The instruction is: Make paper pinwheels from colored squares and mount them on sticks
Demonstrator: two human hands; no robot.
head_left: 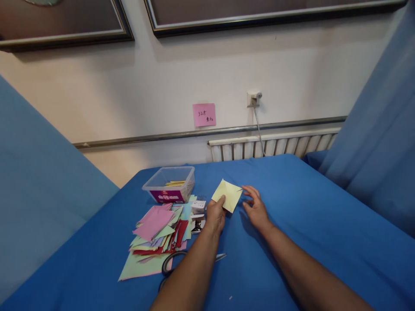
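Note:
My left hand (216,216) pinches a small square of pale yellow paper (229,192) by its lower left side, thumb on top. Crease lines or cuts run in from the paper's corners. Just right of the paper, my right hand (256,208) is held with its fingers apart and slightly curled, near the right corner. I cannot tell whether a fingertip touches that corner. Under my left forearm lie black-handled scissors (167,262), partly hidden, with the blade tips showing on the right.
Left of my hands are a messy stack of coloured paper (154,222), a clear plastic tub (191,186) with yellow paper inside, and small white boxes (198,223), one holding dark metal bits. Blue cloth (311,224) covers the table. Behind are a radiator (275,147) and a plugged-in cable (258,125).

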